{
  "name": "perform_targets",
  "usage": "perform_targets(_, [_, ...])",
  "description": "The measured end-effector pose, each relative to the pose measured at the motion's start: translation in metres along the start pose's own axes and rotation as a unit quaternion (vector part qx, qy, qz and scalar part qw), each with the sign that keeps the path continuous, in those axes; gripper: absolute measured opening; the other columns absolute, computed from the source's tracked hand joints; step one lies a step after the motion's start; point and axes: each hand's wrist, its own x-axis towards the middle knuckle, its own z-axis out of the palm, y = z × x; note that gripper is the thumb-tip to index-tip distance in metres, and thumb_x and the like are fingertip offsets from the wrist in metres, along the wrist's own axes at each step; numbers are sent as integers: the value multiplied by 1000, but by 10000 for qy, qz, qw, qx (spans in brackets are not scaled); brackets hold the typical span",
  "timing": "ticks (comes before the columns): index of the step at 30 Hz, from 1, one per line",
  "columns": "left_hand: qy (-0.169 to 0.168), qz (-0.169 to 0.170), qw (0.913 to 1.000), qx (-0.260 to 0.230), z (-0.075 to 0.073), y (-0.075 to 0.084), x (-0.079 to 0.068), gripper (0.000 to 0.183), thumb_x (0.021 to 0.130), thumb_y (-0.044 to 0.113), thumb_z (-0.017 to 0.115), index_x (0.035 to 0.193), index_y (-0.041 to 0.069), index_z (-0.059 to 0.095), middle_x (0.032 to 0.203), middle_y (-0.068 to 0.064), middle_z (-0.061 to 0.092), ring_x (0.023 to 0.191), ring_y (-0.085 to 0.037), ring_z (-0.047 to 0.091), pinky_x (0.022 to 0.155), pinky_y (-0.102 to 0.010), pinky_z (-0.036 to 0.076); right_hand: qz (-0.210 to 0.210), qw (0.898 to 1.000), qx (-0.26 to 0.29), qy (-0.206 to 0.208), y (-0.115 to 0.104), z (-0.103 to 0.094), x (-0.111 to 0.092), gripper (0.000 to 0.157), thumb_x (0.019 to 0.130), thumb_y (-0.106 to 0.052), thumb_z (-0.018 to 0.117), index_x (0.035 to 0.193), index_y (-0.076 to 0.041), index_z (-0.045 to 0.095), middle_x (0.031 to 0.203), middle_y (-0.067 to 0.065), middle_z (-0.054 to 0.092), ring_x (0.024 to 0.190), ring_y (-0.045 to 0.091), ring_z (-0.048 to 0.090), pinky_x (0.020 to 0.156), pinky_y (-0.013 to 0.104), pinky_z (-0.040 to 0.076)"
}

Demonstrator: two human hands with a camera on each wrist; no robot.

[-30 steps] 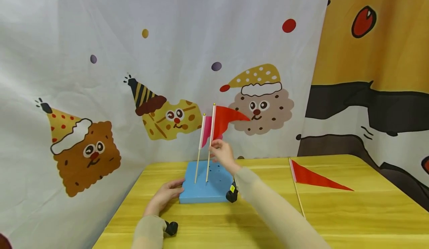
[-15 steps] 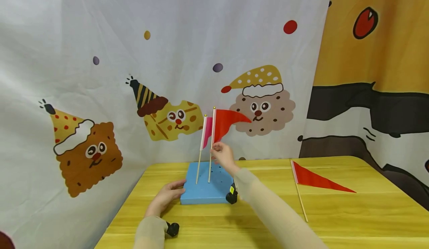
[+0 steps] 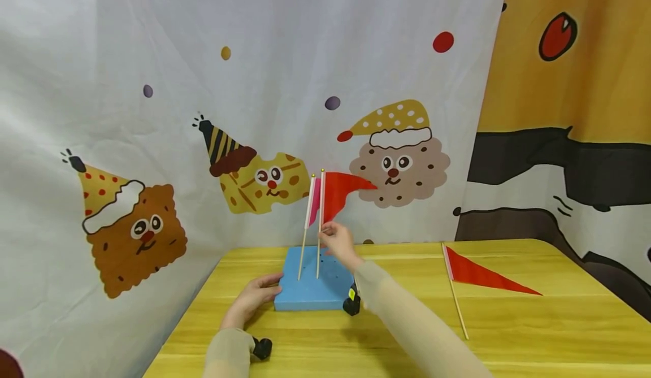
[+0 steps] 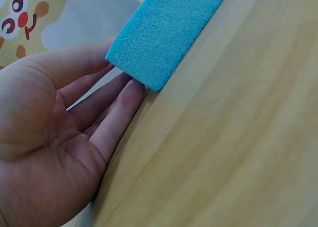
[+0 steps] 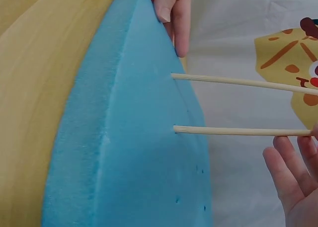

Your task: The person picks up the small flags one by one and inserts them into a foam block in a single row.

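Note:
A blue foam block (image 3: 305,304) lies on the wooden table with small dark holes in its top. My right hand (image 3: 339,244) pinches the wooden stick of a red triangular flag (image 3: 338,195) just below the cloth. In the right wrist view that flag's stick (image 5: 223,131) enters a hole in the block. To its left a pink flag (image 3: 315,204) stands in the block, leaning slightly, with no hand on it. My left hand (image 3: 253,295) touches the block's left side; in the left wrist view its fairly straight fingers (image 4: 117,122) meet the block's corner.
Another red triangular flag (image 3: 483,273) on a wooden stick lies on the table (image 3: 407,333) to the right. Behind the table hangs a curtain (image 3: 285,56) printed with cartoon biscuits and cheese. A small black device (image 3: 262,348) sits at each wrist.
The red flag and my right hand have moved down, and its stick sits deeper in the block. Its tip is now only slightly above the pink flag's. My left hand stays against the block.

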Motion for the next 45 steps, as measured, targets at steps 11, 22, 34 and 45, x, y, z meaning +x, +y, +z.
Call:
perform_targets(11, [-81, 64, 9999, -41, 4, 1, 7, 54, 95, 12, 63, 142, -6, 44, 146, -29, 37, 130, -41, 43, 100, -45, 46, -100, 9999, 95, -32, 8, -7, -3, 14, 94, -12, 66, 101, 0, 66, 90, 11, 68, 81, 39, 69, 60, 45, 59])
perform_targets(22, [-83, 119, 9999, -31, 4, 1, 9, 54, 95, 14, 63, 142, -5, 45, 146, -29, 37, 131, -42, 41, 100, -45, 46, -18, 9999, 33, -108, 6, -52, -16, 19, 92, -8, 66, 109, 1, 67, 101, 19, 69, 83, 40, 68, 66, 47, 59])
perform_targets(34, [-71, -130, 9999, -20, -1, 0, 1, 55, 95, 16, 64, 143, -4, 44, 147, -28, 36, 132, -42, 40, 101, -48, 45, 429, 9980, -132, 448, 21, -175, -63, 30, 94, -16, 66, 117, 3, 62, 109, 22, 64, 85, 29, 69, 70, 40, 59])
perform_targets(45, [-129, -120, 9998, 19, -4, 0, 2, 56, 96, 17, 63, 143, -5, 43, 147, -30, 35, 129, -43, 43, 99, -46, 46, 1098, 9906, -652, 490, 55, -257, -110, 45, 93, -23, 68, 124, 8, 57, 104, 13, 66, 84, 27, 68, 72, 38, 59])
